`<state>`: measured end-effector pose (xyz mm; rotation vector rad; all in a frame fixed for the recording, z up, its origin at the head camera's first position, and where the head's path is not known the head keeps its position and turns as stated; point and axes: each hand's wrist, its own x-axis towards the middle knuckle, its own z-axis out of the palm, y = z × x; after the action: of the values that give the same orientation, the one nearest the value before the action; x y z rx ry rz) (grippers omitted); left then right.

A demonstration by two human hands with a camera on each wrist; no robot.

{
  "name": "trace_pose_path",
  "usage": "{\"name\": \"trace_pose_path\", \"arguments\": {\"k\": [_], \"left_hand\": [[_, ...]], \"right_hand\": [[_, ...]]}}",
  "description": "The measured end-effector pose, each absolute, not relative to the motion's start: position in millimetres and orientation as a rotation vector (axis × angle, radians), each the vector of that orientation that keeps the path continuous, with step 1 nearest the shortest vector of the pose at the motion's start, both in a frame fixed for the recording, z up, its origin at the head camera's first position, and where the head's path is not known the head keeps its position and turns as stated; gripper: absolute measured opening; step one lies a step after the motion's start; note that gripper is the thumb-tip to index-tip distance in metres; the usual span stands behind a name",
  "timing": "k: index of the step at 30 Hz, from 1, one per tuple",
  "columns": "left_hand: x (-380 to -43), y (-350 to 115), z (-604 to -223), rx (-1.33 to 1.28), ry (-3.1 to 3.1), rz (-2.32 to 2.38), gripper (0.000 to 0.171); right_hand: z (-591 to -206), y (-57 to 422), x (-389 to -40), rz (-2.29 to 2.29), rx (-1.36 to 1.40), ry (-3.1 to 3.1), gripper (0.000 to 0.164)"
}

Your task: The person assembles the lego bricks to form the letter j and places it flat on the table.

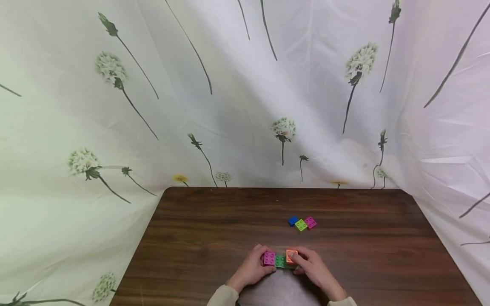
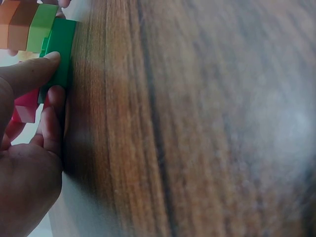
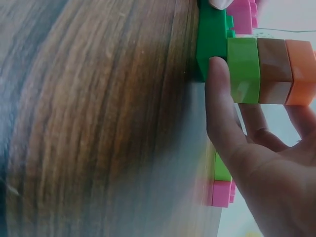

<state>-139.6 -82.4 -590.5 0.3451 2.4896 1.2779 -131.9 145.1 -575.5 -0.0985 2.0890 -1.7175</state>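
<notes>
Dark green brick (image 1: 280, 261) between both hands, long axis running left to right on the surface (image 1: 214, 242).
The left hand (image 1: 252, 266) pinches its left end, beside the magenta brick (image 1: 269, 259) on top; the right hand (image 1: 314, 268), nearer the right end, grips the stack there: light green brick (image 3: 244, 69), brown brick (image 3: 274, 64), orange brick (image 3: 302, 69) uppermost.

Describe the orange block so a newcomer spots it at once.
On the brown table, a dark green block carries a pink block and a stack. The stack is by the right hand; its top piece, above a brown block and a lime block, is the orange block, the only orange one.
</notes>
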Motion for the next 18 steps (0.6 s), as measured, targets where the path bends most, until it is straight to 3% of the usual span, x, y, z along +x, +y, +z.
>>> {"name": "trace_pose_path", "arguments": {"k": [18], "left_hand": [[-139.6, -82.6, -591.4, 0.354, 2.502, 1.289, 0.032]], "right_hand": [[-576.1, 142.3, -130.6, -1.712, -0.058, 2.109, 0.05]]}}
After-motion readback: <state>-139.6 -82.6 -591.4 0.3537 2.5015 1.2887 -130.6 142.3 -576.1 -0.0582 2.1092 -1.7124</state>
